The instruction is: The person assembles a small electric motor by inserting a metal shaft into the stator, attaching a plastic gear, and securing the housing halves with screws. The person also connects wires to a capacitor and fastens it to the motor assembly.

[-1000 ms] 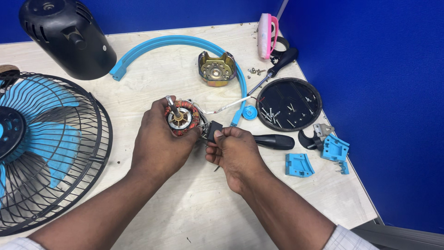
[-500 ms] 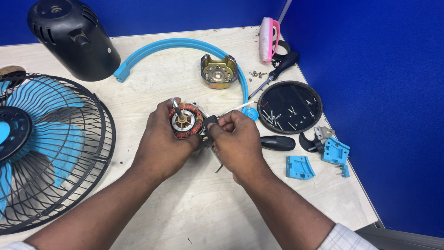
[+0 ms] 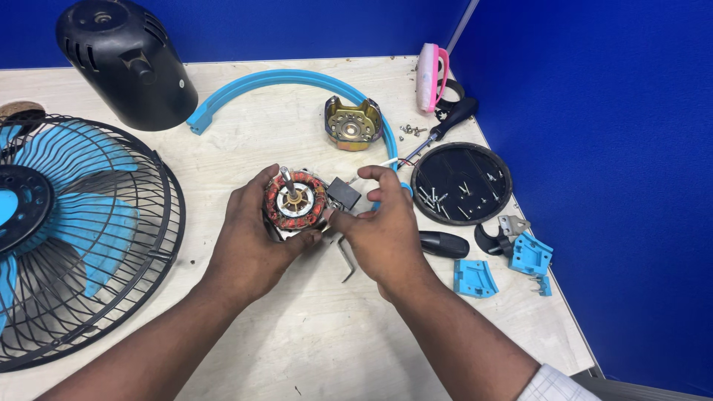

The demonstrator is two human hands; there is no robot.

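The left hand (image 3: 249, 238) is wrapped around a fan motor stator (image 3: 295, 202) right in the middle of the frame, fingers curled under it and thumb up along the side, so the copper-red windings and the little shaft poking up are easy to see. The right hand (image 3: 382, 230) is pinching a small black boxy part, looks like a capacitor (image 3: 343, 194), between thumb and fingers, held right against the motor's right edge with white wires running off toward the upper right. A bent metal piece (image 3: 347, 258) sticks out just below the hands. Just right of the right hand there's a black screwdriver handle (image 3: 444, 243) lying on the light wooden table (image 3: 312, 334). Further right sits a round black lid (image 3: 461, 183) with loose screws in it, and below that some blue plastic bits (image 3: 475, 278). Above the hands is a brass-coloured motor end cap (image 3: 353, 123) inside the curve of a blue ring piece (image 3: 282, 80). Upper left has the black motor housing (image 3: 122, 63), and the left edge is taken up by the fan grille with its blue blades (image 3: 74, 230). A pink-and-white item (image 3: 429, 76) is up by the blue partition wall.
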